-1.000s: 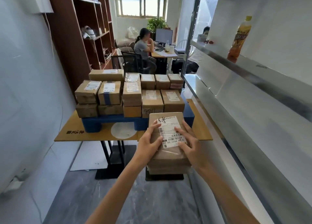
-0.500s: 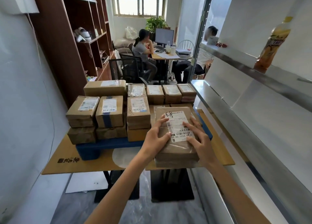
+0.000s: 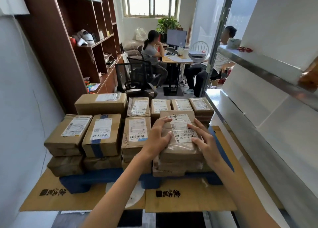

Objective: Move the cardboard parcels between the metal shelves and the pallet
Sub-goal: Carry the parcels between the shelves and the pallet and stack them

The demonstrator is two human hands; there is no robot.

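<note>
**Brown card, white labels, a blue base**

The cardboard parcels [image 3: 72, 136] are plain brown, each with a white label printed in black bars and text. The taped parcel [image 3: 101, 136] has a blue stripe running down its front. The top parcel [image 3: 180, 152] has a black scrawl on its white label. The pallet [image 3: 96, 178] is deep blue. The card sheets [image 3: 189, 200] are tan with black printed characters. The metal shelves [image 3: 258, 69] are silver-grey with white panels. The wooden bookcase [image 3: 48, 38] is dark red-brown.

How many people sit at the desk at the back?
2: one person in grey shirt left of the wooden desk; one person in white shirt right of it, partly hidden.
</note>
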